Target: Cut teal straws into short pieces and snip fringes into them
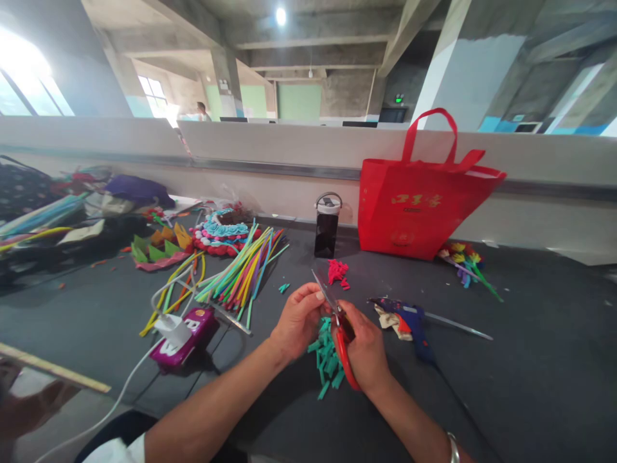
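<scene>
Scissors (pixel 340 335): positioned at the near centre of the table (pixel 530 366), raised over the loose green pieces (pixel 326 361). Right hand (pixel 367 350): curled around the red handles (pixel 344 360). Left hand (pixel 296 325): thumb and fingers pinched together at the left side of the blades (pixel 324 290); from where I stand, I cannot tell what lies between them.

Alignment: the long axis runs from the handles, near and right, to the tips, far and left. The blades slant past the left fingertips; the left hand is thus nearer to the tips, the right hand to the handles. I cannot tell whether fingertip and metal touch.

Surroundings: red pieces (pixel 337 272) lie just right of the tips, with the bottle (pixel 326 235) farther back. The glue gun (pixel 413 325) lies right of the right hand; the stems (pixel 245 273) lie left and far of the left hand.
</scene>
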`<move>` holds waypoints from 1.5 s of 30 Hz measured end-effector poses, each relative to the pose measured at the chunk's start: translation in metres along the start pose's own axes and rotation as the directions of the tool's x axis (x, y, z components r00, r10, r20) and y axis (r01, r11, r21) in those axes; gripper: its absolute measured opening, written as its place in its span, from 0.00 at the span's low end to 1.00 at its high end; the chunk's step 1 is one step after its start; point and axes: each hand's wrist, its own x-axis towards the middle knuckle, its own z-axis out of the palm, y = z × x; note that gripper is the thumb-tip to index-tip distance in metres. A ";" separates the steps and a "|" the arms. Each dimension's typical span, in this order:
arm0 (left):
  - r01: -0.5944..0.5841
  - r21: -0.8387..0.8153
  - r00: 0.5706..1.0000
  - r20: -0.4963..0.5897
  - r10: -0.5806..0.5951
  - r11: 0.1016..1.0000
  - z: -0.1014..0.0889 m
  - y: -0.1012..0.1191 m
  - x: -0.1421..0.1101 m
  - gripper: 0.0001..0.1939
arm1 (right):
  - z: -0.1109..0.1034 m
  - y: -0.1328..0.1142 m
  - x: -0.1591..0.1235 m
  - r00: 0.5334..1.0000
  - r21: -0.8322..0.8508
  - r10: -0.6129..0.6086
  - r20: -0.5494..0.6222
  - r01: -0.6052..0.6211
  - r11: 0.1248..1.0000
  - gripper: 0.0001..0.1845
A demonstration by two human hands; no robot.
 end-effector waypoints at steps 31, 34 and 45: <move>-0.024 0.001 1.000 0.001 0.024 1.000 0.000 -0.004 -0.001 0.09 | 0.001 -0.001 -0.001 1.000 0.065 0.017 -0.013 -0.016 0.998 0.20; -0.022 0.003 1.000 -0.006 0.022 1.000 0.001 -0.004 -0.002 0.09 | 0.001 -0.001 -0.001 1.000 0.070 0.008 -0.022 -0.006 0.998 0.19; -0.209 0.155 0.967 -0.113 0.227 0.966 -0.007 0.015 0.009 0.08 | 0.000 0.005 0.003 0.989 -0.011 -0.037 -0.142 0.036 0.999 0.16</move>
